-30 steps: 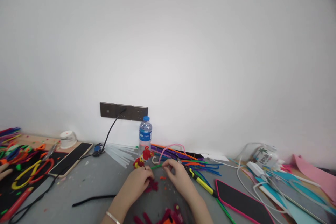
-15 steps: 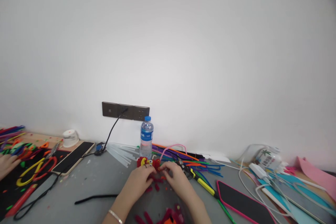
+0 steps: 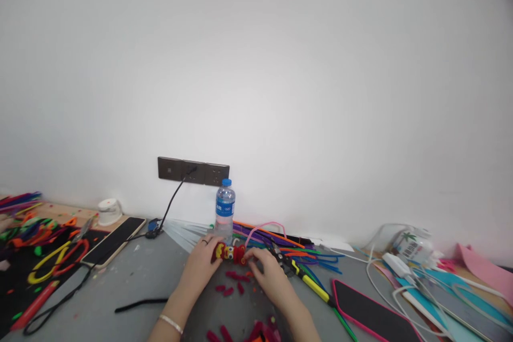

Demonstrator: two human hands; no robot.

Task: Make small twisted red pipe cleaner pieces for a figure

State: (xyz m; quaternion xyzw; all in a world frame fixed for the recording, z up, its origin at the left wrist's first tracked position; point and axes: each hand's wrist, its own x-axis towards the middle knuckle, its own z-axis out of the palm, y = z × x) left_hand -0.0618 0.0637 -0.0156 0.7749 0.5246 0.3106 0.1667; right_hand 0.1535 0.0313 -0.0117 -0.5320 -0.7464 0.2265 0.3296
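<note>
A small red fuzzy figure (image 3: pixel 230 254) with yellow parts and what look like googly eyes lies sideways between my hands, in front of the water bottle (image 3: pixel 225 211). My left hand (image 3: pixel 204 256) grips its left end, the fingers closed about it. At the right end, the curled fingertips of my right hand (image 3: pixel 262 267) pinch the figure; the exact contact is too small to see. Below it, several short red fuzzy pieces (image 3: pixel 239 278) are scattered on the grey table (image 3: pixel 132 283). More red pieces (image 3: pixel 260 330), with some orange, lie at the bottom edge.
Pliers (image 3: pixel 308 280) with yellow-black handles and a pink-rimmed phone (image 3: pixel 372 310) lie to the right. Coloured pipe cleaners (image 3: pixel 276 240) run along the wall. White cables (image 3: pixel 395 299) tangle at far right. On the left are another phone (image 3: pixel 114 240), scissors (image 3: pixel 60 262) and a black cable (image 3: pixel 90 272).
My left hand has shifted left along the figure, so more of its middle and the red pieces below show. My right hand stays at its right end. A neighbour's hand at far left has mostly withdrawn.
</note>
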